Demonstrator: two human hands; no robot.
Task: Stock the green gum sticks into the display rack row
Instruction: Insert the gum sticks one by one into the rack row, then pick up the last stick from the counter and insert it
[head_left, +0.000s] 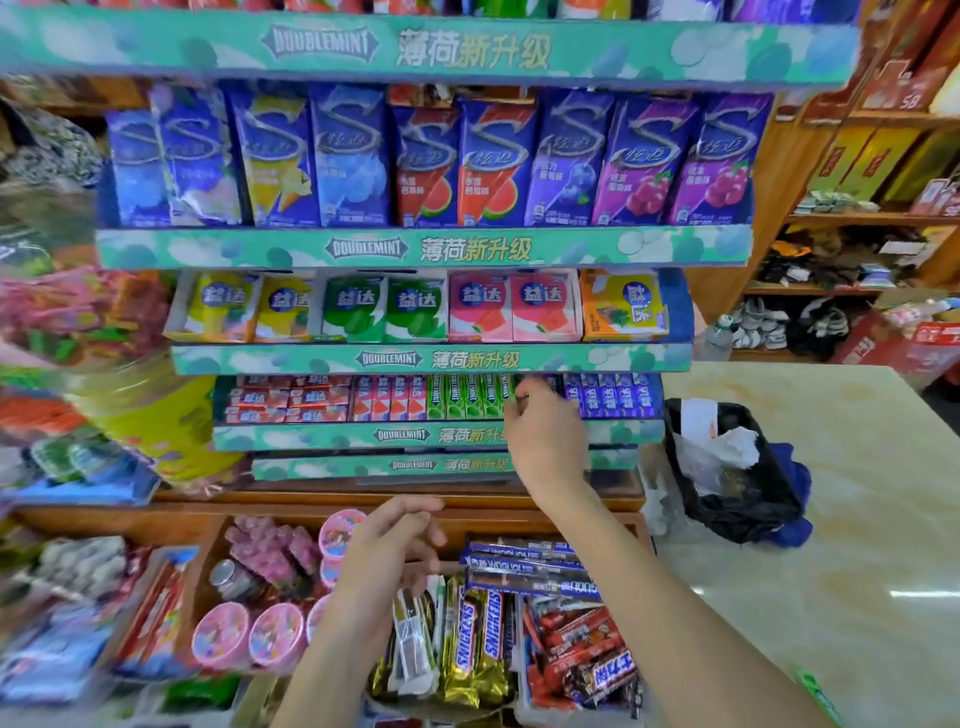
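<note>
Tiered display rack (415, 358), mint-green Doublemint fronts. Fourth row (363, 435): red gum sticks (387, 399), green gum sticks (465, 397), purple gum sticks (615, 397) upright, side by side. Row above: boxed gum packs (415, 309). Marble tabletop (831, 519) right, carrying black bag (737, 478).

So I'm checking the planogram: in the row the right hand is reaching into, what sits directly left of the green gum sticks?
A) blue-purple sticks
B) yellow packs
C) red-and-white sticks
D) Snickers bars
C: in the row, the green gum sticks stand with red-and-white sticks on their left side; the right hand is at their right end, with the blue-purple sticks beyond it.
</note>
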